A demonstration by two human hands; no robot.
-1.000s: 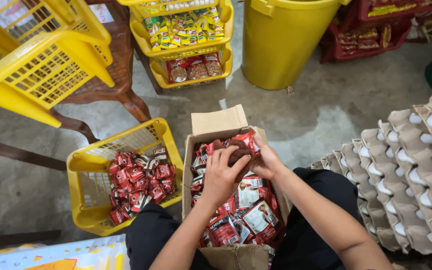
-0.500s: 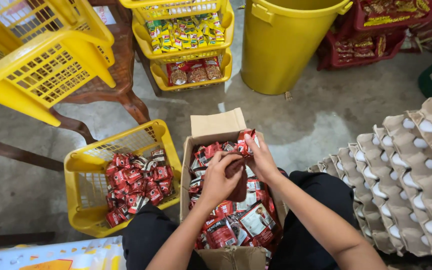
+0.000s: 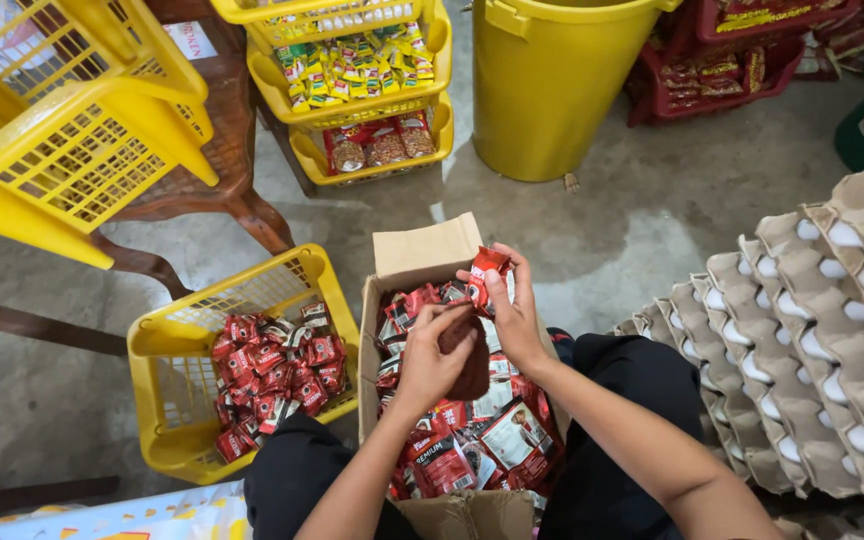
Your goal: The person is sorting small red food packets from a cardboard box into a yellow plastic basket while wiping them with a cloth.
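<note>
I see my right hand (image 3: 512,310) pinching a small red foil sachet (image 3: 485,270), left hand (image 3: 437,350) clasping more above the half-full brown cardboard box (image 3: 422,250); yellow plastic basket (image 3: 167,350) partly filled.

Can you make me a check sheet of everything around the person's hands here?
Surface: grey concrete floor, stained.
Job's things: open cardboard box full of red sachets; yellow basket beside it, partly filled with small red packets.
Clutter: stacked egg trays, yellow bin, stacked snack baskets, wooden chair.
Hands: right hand pinches a small red packet; left hand holds a dark packet over the box.
Cables: nothing seen.
Surroundings: red crates.
</note>
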